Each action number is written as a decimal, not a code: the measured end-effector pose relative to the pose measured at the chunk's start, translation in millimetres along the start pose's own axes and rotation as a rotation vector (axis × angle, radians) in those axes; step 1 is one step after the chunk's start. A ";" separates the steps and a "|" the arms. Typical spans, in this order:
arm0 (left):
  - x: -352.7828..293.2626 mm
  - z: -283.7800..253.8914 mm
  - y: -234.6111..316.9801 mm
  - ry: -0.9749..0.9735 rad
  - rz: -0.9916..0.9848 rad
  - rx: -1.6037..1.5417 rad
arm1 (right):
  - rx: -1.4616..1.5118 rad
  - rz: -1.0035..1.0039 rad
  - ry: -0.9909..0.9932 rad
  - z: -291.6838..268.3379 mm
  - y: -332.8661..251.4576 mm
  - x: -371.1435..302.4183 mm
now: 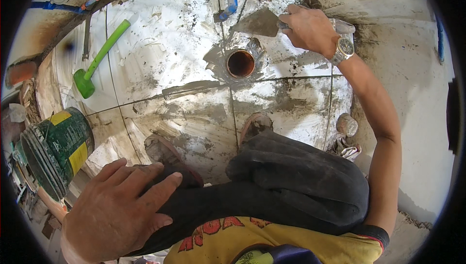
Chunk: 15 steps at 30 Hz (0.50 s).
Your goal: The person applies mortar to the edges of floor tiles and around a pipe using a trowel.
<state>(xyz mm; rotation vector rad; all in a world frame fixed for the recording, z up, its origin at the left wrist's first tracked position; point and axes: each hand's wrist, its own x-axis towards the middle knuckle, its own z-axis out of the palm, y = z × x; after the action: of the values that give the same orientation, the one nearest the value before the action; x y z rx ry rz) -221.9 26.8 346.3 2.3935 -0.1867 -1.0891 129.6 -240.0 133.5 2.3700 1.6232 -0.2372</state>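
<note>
My right hand [310, 28] is closed round the handle of a pointing trowel at the far right of the tiled floor. The trowel's flat grey blade [259, 23] points left, low over the tiles. Just below the blade, a round drain hole [241, 63] with a brownish inside opens in the floor, wet grey mortar smeared about its rim. My left hand [119, 203] hangs at the lower left near my knee, its fingers apart and nothing in it. White floor tiles [160, 60] streaked with mortar lie under all this.
A green rubber mallet [85, 83] lies at the left. Nearer stands a dark green bucket [63, 138], tipped on its side. A blue pipe [231, 2] rises at the back. By the right wall are a small round container [346, 124] and a crumpled rag [347, 150].
</note>
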 end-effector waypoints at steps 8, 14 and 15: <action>0.7 3.6 2.5 0.021 -0.006 -0.001 | 0.095 -0.090 0.025 2.0 -19.1 -2.0; -1.8 1.3 3.9 -0.003 0.003 0.038 | 0.110 -0.067 0.006 -9.3 -18.3 -2.0; -1.8 1.2 3.9 -0.003 0.003 0.037 | 0.109 -0.068 0.006 -8.2 -18.4 -1.6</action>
<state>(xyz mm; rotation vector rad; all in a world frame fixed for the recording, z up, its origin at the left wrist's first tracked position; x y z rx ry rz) -223.6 23.5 348.8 2.4239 -0.2134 -1.0964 111.8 -232.6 139.5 2.3982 1.7374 -0.3402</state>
